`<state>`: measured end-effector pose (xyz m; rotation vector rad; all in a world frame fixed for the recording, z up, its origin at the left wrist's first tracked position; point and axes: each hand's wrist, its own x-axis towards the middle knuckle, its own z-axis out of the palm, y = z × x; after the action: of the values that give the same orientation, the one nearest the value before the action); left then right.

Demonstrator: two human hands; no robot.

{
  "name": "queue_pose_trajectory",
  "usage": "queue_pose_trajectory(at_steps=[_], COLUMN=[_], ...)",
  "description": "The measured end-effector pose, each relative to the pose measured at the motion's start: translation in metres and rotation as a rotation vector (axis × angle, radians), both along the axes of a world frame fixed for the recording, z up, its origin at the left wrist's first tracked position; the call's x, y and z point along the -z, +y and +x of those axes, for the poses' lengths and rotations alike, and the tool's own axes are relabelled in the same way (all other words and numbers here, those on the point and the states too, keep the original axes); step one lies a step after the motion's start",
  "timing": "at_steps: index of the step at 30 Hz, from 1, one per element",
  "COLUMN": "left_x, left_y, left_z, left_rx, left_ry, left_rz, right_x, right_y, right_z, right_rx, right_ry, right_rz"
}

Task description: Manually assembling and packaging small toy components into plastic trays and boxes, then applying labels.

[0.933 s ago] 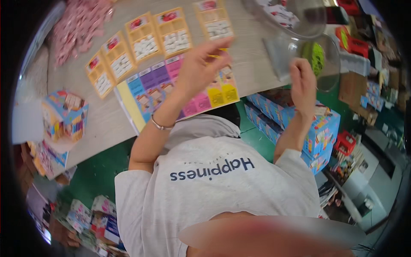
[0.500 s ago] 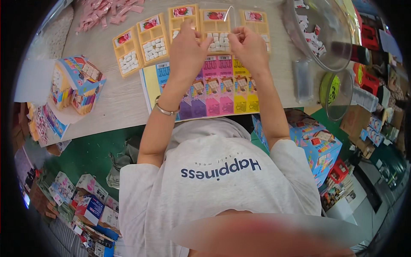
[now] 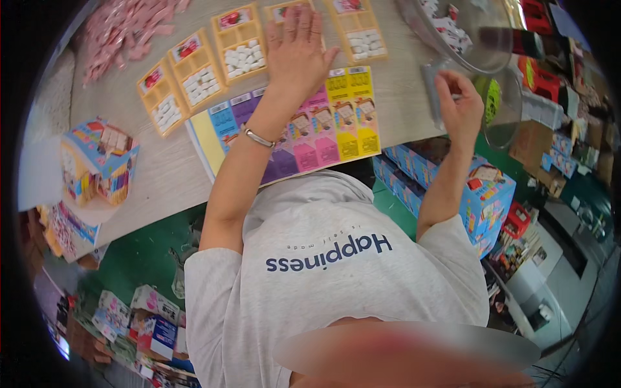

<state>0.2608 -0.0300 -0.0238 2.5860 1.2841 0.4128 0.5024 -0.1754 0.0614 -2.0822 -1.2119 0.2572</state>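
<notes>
A: Head view: we see our left hand (image 3: 296, 48) lying flat, fingers spread wide, palm down on a yellow card (image 3: 284, 13) at the far side of the table (image 3: 168, 174). It grips nothing.

B: And our right hand (image 3: 458, 103)?

A: It is raised at the table's right end, fingers curled narrowly round a small clear plastic piece (image 3: 432, 90), just below a big clear bowl (image 3: 466, 39). We cannot tell exactly what the piece is.

B: What lies about the left hand?

A: A row of yellow cards, each with white tablets in pockets: one (image 3: 240, 40) just left of the hand, another (image 3: 358, 29) just right, two more (image 3: 178, 87) farther left. Under our wrist, with its metal bracelet (image 3: 259, 138), lies a sheet of coloured cards (image 3: 304, 132), blue, purple, pink and yellow.

B: Anything else on the table?

A: A heap of pink wrappers (image 3: 123, 29) at the far left corner and a colourful open box (image 3: 100, 161) near the left edge. Blue cartons (image 3: 479, 194) stand beside the table on the right.
</notes>
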Motion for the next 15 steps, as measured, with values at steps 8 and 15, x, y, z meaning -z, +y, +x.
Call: queue_pose_trajectory(at_steps=[8,15], left_x=[-0.014,-0.071], left_y=[-0.008,-0.051], left_z=[-0.013,-0.051], left_rx=[-0.004,0.032], left_ry=[-0.152,-0.613], left_rz=[0.085,-0.468], right_x=[0.039,0.039], right_y=[-0.052,-0.057], right_z=[0.065,0.080], right_rx=[-0.070,-0.021], right_ry=[0.387,0.755], right_rz=[-0.399,-0.368])
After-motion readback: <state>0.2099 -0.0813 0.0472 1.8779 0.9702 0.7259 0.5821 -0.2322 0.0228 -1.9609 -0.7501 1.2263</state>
